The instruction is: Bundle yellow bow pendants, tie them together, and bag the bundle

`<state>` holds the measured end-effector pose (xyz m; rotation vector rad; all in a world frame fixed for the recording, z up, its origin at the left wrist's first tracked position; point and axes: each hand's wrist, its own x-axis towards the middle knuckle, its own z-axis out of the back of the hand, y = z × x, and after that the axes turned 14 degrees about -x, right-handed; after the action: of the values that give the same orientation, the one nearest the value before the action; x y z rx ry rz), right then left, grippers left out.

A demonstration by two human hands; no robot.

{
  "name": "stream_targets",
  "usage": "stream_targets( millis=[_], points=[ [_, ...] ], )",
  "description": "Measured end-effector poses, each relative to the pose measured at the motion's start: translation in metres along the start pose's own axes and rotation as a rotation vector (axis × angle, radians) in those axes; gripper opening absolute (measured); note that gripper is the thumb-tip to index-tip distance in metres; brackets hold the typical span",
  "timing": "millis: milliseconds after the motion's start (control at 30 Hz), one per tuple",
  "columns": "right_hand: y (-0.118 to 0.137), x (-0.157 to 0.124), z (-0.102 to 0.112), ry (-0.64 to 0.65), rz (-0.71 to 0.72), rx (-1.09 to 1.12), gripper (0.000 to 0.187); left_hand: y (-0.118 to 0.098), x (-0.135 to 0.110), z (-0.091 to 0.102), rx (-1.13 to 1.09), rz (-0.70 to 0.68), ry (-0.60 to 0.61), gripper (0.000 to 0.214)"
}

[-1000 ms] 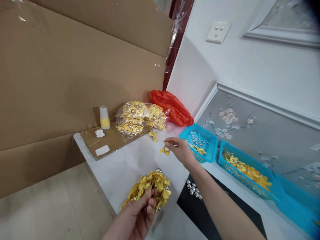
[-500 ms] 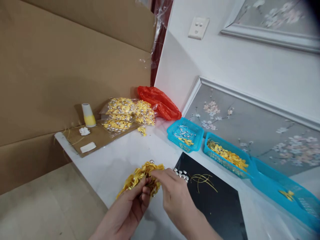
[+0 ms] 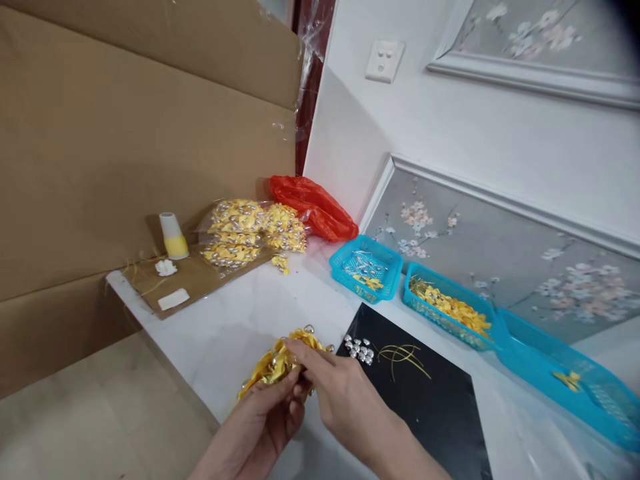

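Note:
My left hand (image 3: 267, 420) is closed around a bunch of yellow ribbon flowers with silver beads (image 3: 273, 360), held just above the white tabletop (image 3: 235, 320) near its front edge. My right hand (image 3: 337, 397) reaches into the same bunch from the right, its fingertips pinched on the top of it. A small heap of loose silver beads (image 3: 360, 349) and a few yellow strands (image 3: 403, 353) lie on a black mat (image 3: 430, 407) right beside my right hand.
Three blue baskets line the wall: one with pins (image 3: 367, 268), one with yellow pieces (image 3: 447, 307), one nearly bare (image 3: 565, 393). Bagged yellow flowers (image 3: 255, 230), a red bag (image 3: 315, 207), a cup (image 3: 173, 235) and cardboard (image 3: 125, 133) stand behind.
My right hand carried a small yellow piece from near the first basket back to the bunch in my left hand and now pinches into it. The view swung right.

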<state>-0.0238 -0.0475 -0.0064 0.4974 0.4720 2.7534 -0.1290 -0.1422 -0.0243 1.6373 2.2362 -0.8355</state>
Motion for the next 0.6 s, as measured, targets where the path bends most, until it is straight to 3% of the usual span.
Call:
stream_targets(
  millis=[167, 267, 333, 400, 467, 600],
  points=[
    [-0.001, -0.002, -0.003, -0.017, 0.062, 0.002, 0.063, -0.001, 0.001, 0.003, -0.014, -0.041, -0.001, 0.019],
    [-0.005, 0.003, 0.001, -0.172, 0.064, 0.082, 0.042, -0.005, 0.001, 0.002, -0.040, -0.016, -0.030, 0.016],
    [-0.012, 0.017, 0.007, -0.315, -0.011, 0.133, 0.026, -0.010, 0.000, 0.001, -0.052, -0.006, -0.072, 0.015],
    [-0.025, 0.042, 0.010, -0.378, -0.125, 0.161, 0.017, -0.014, -0.002, 0.002, -0.066, -0.020, -0.115, 0.018],
    [-0.041, 0.076, 0.008, -0.290, -0.230, 0.163, 0.018, -0.018, -0.002, 0.004, -0.089, -0.035, -0.141, 0.022],
    [-0.070, 0.152, -0.020, -0.227, -0.327, 0.083, 0.015, -0.023, -0.001, 0.010, -0.135, -0.012, -0.161, 0.026]
  ],
)
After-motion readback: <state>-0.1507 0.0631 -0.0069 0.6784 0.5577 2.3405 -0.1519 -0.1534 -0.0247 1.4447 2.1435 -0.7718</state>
